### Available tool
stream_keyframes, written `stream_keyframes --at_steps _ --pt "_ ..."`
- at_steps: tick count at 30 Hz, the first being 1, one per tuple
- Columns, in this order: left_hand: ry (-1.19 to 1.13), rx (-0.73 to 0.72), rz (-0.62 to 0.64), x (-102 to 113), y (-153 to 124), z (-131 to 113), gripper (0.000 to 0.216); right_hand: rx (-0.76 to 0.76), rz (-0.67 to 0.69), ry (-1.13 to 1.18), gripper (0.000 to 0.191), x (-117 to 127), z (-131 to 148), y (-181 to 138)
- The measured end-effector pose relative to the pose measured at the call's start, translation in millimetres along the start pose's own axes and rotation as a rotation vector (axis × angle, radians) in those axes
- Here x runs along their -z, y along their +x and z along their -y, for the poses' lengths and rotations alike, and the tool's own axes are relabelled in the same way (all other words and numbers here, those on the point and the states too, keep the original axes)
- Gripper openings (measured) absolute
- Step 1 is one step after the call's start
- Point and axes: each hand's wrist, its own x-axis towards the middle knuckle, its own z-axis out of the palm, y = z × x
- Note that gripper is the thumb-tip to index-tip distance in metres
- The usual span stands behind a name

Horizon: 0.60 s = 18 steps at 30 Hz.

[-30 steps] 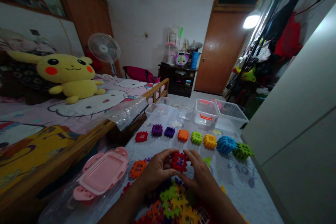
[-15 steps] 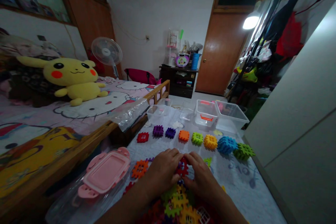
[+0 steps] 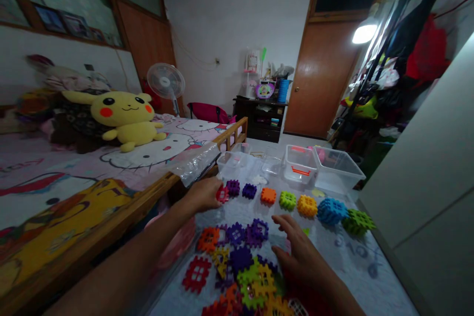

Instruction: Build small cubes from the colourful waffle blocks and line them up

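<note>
Our left hand (image 3: 203,195) reaches out to a small red waffle block (image 3: 222,194), a square plastic lattice with toothed edges and open windows. It sits at the left end of a row of coloured blocks (image 3: 287,201), just beside a purple block (image 3: 233,187). Our fingertips (image 3: 216,194) touch its left side, though we cannot tell whether they are clamped on it. Our right hand (image 3: 298,252) is open, its fingers apart and holding nothing, just beside a loose pile of interlocking blocks (image 3: 240,259) in red, purple, green, yellow and orange, on a pale printed table cover (image 3: 365,276).
</note>
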Motion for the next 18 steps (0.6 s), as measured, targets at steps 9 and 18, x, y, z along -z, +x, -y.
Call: stream_keyframes --at_steps 9,18 --pt "0.009 0.104 0.081 -32 41 46 0.034 0.042 -0.011 0.025 0.049 2 2 1" --pt "0.007 0.143 0.147 -49 48 53 0.054 0.053 -0.036 0.031 0.048 -2 -2 0"
